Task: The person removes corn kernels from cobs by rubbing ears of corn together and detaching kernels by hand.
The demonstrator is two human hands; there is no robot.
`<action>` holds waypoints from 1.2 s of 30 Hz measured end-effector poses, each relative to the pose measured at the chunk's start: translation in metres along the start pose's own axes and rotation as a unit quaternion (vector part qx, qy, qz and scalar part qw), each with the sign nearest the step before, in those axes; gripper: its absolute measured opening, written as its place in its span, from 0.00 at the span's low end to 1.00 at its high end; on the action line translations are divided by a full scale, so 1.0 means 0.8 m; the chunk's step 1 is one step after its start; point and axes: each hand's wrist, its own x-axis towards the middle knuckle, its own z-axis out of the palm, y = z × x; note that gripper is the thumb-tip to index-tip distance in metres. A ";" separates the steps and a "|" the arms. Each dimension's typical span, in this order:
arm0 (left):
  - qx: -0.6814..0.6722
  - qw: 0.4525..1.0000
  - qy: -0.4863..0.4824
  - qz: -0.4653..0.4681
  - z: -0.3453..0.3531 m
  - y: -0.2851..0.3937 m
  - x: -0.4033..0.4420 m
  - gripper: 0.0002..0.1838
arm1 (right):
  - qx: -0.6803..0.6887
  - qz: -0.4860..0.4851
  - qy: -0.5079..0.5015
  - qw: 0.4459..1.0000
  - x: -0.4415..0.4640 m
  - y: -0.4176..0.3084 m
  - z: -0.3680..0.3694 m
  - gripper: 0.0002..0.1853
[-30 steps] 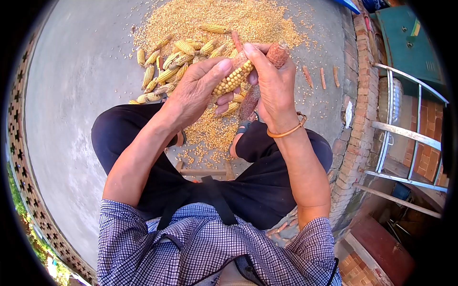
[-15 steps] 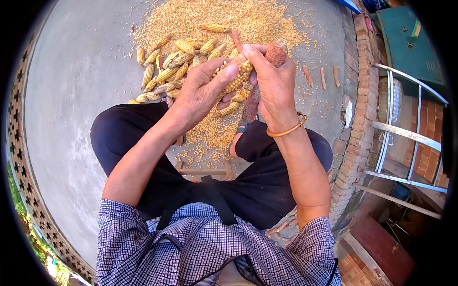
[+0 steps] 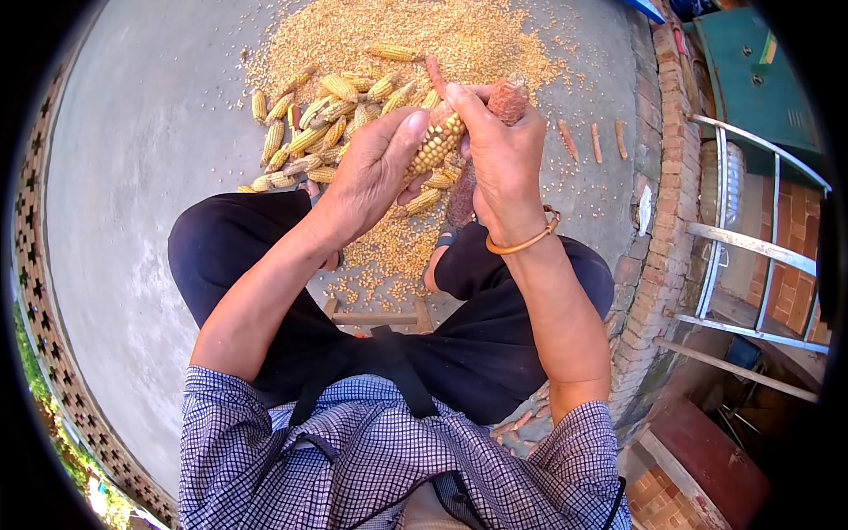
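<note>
Over the corn pile, my left hand (image 3: 380, 163) is closed around a partly shelled ear of corn (image 3: 437, 146). Yellow kernels cover most of its visible side, and the upper end is stripped to pinkish cob. My right hand (image 3: 505, 155) grips a bare reddish corncob (image 3: 509, 100), and its thumb is at the stripped end of the ear. Another dark reddish cob (image 3: 461, 201) shows just below the hands. Several yellow ears of corn (image 3: 338, 109) lie heaped beyond my left hand. The fingertips under the ear are partly hidden.
Loose kernels (image 3: 327, 40) spread across the concrete floor (image 3: 132, 221) at the back and between my feet. Thin cobs (image 3: 596, 143) lie to the right. A brick edge (image 3: 667, 150) and a metal rail frame (image 3: 751, 246) run along the right side. My knees flank a small wooden stool (image 3: 375, 318).
Both hands stay together on the ear and have shifted only slightly. The left thumb has moved a little up and left along the ear, exposing more kernels.
</note>
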 end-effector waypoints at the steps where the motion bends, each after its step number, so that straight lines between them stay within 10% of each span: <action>1: -0.019 1.000 -0.009 0.014 -0.002 -0.002 0.003 0.25 | 0.001 -0.001 -0.006 1.000 0.001 0.000 0.000 0.06; 15: -0.367 0.919 -0.066 -0.127 -0.020 -0.005 0.007 0.29 | 0.063 0.136 -0.125 0.981 0.004 -0.018 -0.010 0.06; 36: -0.139 0.987 -0.001 -0.079 -0.026 -0.006 0.005 0.34 | 0.035 0.110 -0.074 0.991 0.016 -0.020 -0.021 0.05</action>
